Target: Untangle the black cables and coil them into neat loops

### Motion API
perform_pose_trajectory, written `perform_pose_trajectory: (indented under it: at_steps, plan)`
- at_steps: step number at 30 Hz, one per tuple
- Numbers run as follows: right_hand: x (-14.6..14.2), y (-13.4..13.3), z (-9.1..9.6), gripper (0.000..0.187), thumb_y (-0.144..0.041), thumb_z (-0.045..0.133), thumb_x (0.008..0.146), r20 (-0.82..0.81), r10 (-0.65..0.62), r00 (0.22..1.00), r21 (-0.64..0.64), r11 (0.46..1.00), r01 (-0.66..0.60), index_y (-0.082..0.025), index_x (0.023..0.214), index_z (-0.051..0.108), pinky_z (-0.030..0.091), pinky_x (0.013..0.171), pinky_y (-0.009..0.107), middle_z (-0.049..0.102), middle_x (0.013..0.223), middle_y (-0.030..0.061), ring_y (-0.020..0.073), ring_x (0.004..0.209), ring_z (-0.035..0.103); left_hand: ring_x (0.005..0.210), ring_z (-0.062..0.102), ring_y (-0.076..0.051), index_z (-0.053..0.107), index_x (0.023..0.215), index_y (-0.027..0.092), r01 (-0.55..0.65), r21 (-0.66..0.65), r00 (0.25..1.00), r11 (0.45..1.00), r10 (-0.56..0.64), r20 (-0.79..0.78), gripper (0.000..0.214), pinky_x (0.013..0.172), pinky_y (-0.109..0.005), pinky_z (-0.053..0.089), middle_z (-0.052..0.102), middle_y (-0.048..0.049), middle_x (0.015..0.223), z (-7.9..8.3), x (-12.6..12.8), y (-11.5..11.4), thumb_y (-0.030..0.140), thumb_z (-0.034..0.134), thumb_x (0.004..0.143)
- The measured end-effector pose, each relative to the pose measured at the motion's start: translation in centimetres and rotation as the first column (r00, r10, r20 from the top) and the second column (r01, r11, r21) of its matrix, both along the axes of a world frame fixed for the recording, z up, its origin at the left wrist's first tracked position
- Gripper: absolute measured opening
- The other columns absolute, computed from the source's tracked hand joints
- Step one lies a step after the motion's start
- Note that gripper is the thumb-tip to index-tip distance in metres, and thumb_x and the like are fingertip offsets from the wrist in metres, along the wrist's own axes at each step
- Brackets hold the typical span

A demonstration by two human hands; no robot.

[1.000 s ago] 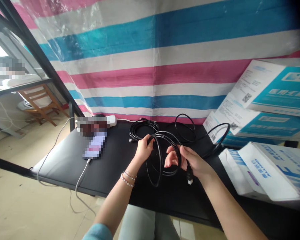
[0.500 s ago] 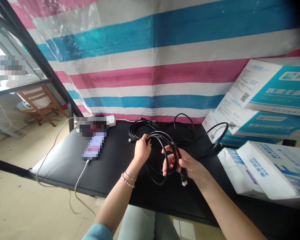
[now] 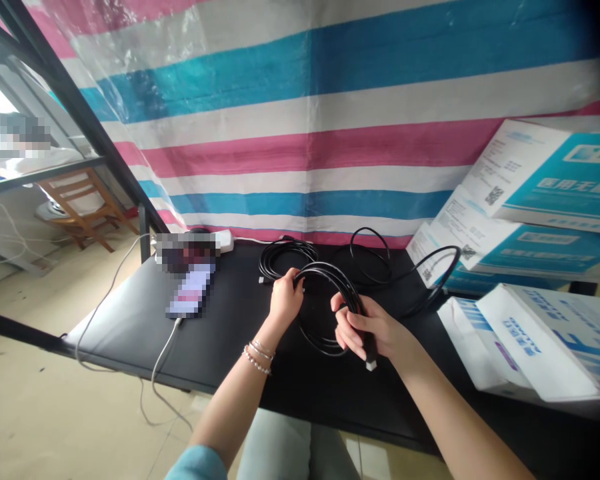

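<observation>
Between my hands hangs a coiled black cable [image 3: 330, 269], held a little above the black table. My left hand [image 3: 286, 298] is closed around the left side of the coil. On the right side, my right hand [image 3: 363, 327] has its fingers wrapped round the bundled loops. A cable plug [image 3: 371, 360] with a light metal tip pokes out below that hand. Just behind my left hand a second coiled black cable [image 3: 283, 257] lies on the table. Further right, another length of black cable [image 3: 437, 283] curls loosely on the tabletop.
Teal-and-white boxes [image 3: 525, 207] are stacked at the back right, with white boxes [image 3: 535, 347] in front. A phone [image 3: 193, 293] with a charging cable lies left on the black table [image 3: 240, 353]. A striped sheet [image 3: 305, 120] hangs behind. A person sits beyond the frame at far left.
My right hand's fingers have closed round the cable loops, which were spread apart before and are now gathered together. My left hand keeps its hold.
</observation>
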State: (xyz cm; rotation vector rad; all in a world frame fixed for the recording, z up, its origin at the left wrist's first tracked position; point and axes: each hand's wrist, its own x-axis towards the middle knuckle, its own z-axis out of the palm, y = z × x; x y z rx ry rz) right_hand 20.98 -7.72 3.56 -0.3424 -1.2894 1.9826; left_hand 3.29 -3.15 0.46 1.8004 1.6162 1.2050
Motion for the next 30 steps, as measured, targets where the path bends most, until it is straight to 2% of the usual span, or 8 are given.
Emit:
perform_pose_trajectory:
  at_steps: [3,5,8,11,14,21,25,30]
  plan:
    - [0.2,0.1,0.2,0.018,-0.029,0.059,0.082,0.0,-0.061,0.998,-0.039,0.997,0.061,-0.016,0.093,0.055,0.042,0.047,0.024,0.05,0.044,-0.0081,0.0059,0.031,0.045,0.04,0.05,-0.009,0.055,0.08,0.018,0.032,-0.018,0.999,0.999,-0.031,0.042,0.017,0.047,-0.019,0.039,0.052,0.0035,0.053,-0.1,-0.1,0.1,0.031,0.043,0.083]
    - [0.5,0.2,0.5,0.016,-0.028,0.059,0.082,0.007,-0.109,0.994,-0.081,0.991,0.109,-0.017,0.092,0.056,0.039,0.043,0.021,0.046,0.041,-0.0098,0.0037,0.027,0.037,0.038,0.051,-0.009,0.054,0.078,0.018,0.066,-0.036,0.996,0.997,-0.063,0.071,0.021,0.044,-0.019,0.038,0.051,0.0039,0.052,-0.1,-0.2,0.2,0.036,0.044,0.083]
    - [1.0,0.3,0.8,0.013,-0.027,0.058,0.082,0.026,-0.175,0.984,-0.137,0.975,0.177,-0.017,0.09,0.058,0.034,0.037,0.018,0.036,0.037,-0.0123,0.0015,0.026,0.024,0.04,0.053,-0.009,0.054,0.08,0.018,0.16,-0.061,0.982,0.985,-0.153,0.115,0.023,0.045,-0.019,0.04,0.053,0.0038,0.054,0.1,-0.4,0.3,0.039,0.047,0.082]
    - [1.5,0.5,1.0,0.013,-0.027,0.057,0.083,0.056,-0.221,0.974,-0.141,0.964,0.226,-0.017,0.09,0.059,0.029,0.033,0.016,0.029,0.036,-0.0132,0.0012,0.026,0.019,0.046,0.057,-0.01,0.056,0.088,0.017,0.263,-0.088,0.956,0.961,-0.248,0.156,0.022,0.049,-0.02,0.044,0.056,0.0028,0.06,0.3,-0.6,0.3,0.037,0.052,0.079]
    - [1.7,0.6,1.0,0.015,-0.03,0.054,0.084,0.1,-0.237,0.966,-0.116,0.962,0.248,-0.017,0.09,0.059,0.027,0.032,0.015,0.026,0.036,-0.0133,0.001,0.026,0.017,0.053,0.059,-0.012,0.056,0.096,0.017,0.33,-0.121,0.932,0.936,-0.303,0.197,0.026,0.054,-0.022,0.046,0.06,0.001,0.066,0.4,-0.9,0.4,0.035,0.055,0.077]
    - [1.8,0.6,1.2,0.017,-0.033,0.054,0.084,0.15,-0.268,0.952,-0.059,0.959,0.279,-0.017,0.087,0.059,0.027,0.032,0.015,0.024,0.036,-0.0136,0.0004,0.025,0.017,0.06,0.057,-0.011,0.054,0.105,0.017,0.374,-0.131,0.908,0.918,-0.334,0.252,0.038,0.057,-0.022,0.045,0.063,-0.0014,0.076,0.6,-1.2,0.5,0.031,0.063,0.071]
    - [1.8,0.6,1.2,0.017,-0.033,0.056,0.083,0.172,-0.293,0.941,-0.036,0.952,0.303,-0.017,0.085,0.059,0.028,0.033,0.016,0.024,0.036,-0.0137,0.0004,0.025,0.019,0.067,0.06,-0.012,0.05,0.112,0.015,0.473,-0.14,0.837,0.87,-0.394,0.381,0.045,0.06,-0.023,0.045,0.064,-0.0055,0.086,0.7,-1.5,0.6,0.031,0.063,0.072]
    - [2.0,0.8,1.2,0.018,-0.034,0.056,0.083,0.174,-0.31,0.935,-0.032,0.947,0.32,-0.017,0.086,0.059,0.028,0.034,0.016,0.025,0.036,-0.0136,0.0006,0.025,0.02,0.072,0.062,-0.013,0.047,0.118,0.015,0.542,-0.164,0.763,0.824,-0.401,0.507,0.048,0.059,-0.022,0.045,0.064,-0.0091,0.096,0.6,-1.7,0.7,0.036,0.059,0.076]
